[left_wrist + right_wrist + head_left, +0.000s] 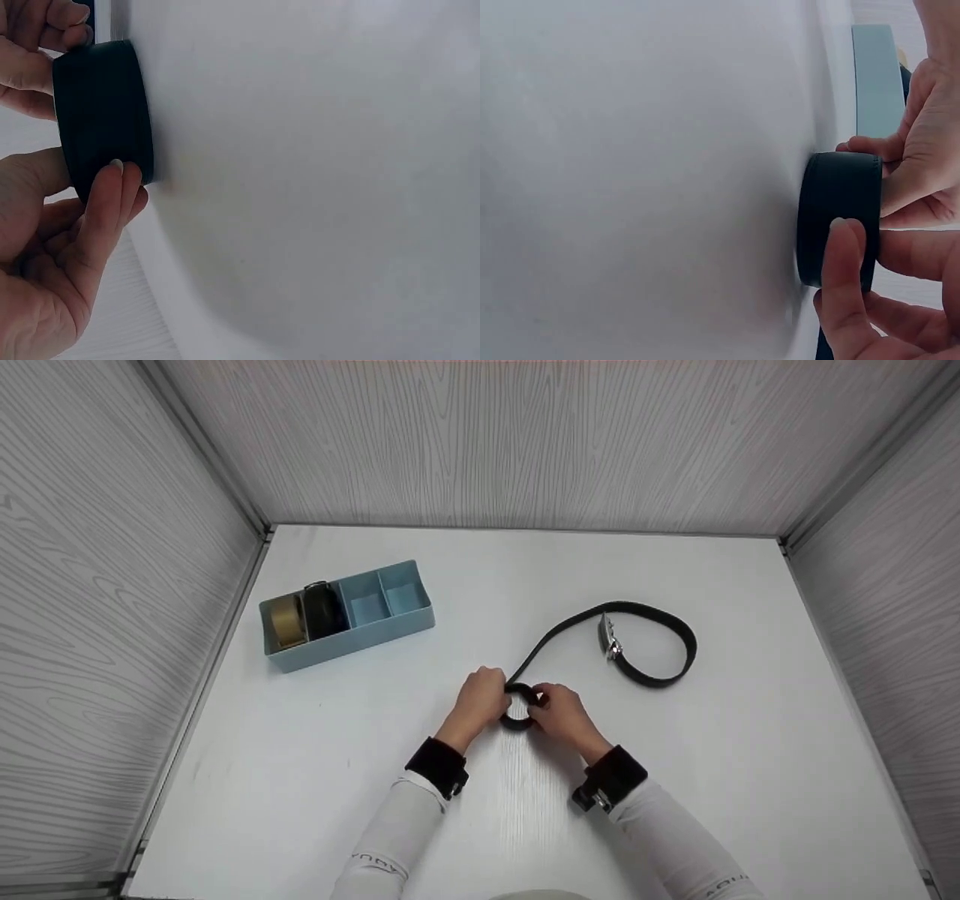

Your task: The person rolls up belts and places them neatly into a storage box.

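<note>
A black belt [570, 621] stands on its edge on the white table, one end bent into a small ring. My left hand [482, 696] pinches the ring's left side, where the strap runs off toward the back right. On the opposite side my right hand [559, 711] pinches the ring between thumb and fingers. The belt's far end curves round in a wide loop to a silver buckle [609, 637]. Both wrist views show the rolled belt [101, 112] [840, 210] close up, its lower edge against the table, with fingers and thumbs on its wall.
A blue divided box [352, 637] stands at the back left. Its left compartments hold a tan roll [287, 621] and a dark rolled item [322, 611]; the two right ones show bare floors. Grey wood-grain panels [525, 442] enclose the table's back and sides.
</note>
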Demonstrator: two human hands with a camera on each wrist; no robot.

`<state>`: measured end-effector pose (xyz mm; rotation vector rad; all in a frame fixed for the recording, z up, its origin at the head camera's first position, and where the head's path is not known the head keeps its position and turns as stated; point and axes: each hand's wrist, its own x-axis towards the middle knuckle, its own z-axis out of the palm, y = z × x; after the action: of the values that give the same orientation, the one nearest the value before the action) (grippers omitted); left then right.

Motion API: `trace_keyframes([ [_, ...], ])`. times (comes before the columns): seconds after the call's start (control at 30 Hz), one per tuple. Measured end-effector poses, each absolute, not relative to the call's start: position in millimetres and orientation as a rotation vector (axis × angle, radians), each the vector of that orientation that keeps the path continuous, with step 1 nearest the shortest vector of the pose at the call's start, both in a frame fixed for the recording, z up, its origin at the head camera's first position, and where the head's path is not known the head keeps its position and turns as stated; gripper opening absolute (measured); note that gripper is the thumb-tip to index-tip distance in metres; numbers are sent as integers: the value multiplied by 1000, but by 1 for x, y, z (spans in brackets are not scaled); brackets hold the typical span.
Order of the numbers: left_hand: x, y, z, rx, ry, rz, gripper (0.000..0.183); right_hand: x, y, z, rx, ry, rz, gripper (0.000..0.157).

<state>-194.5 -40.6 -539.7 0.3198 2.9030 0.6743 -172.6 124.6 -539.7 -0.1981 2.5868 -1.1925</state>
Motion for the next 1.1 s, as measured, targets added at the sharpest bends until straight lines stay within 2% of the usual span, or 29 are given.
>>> trace_keyframes([
  [0.33,-195,-45,-539,438,2909,647,14,-179,123,-540,-327,2654,-1102,34],
  [0.63,-192,-38,-545,325,3068,576,10,-179,128,-543,-214,2611,-1123,26],
  [0.9,-195,-44,-540,390,2905,659,13,-178,129,-540,-263,2619,-1089,17],
  [1.1,-197,-45,-541,435,2898,624,22,-180,129,-537,-325,2606,-1089,24],
])
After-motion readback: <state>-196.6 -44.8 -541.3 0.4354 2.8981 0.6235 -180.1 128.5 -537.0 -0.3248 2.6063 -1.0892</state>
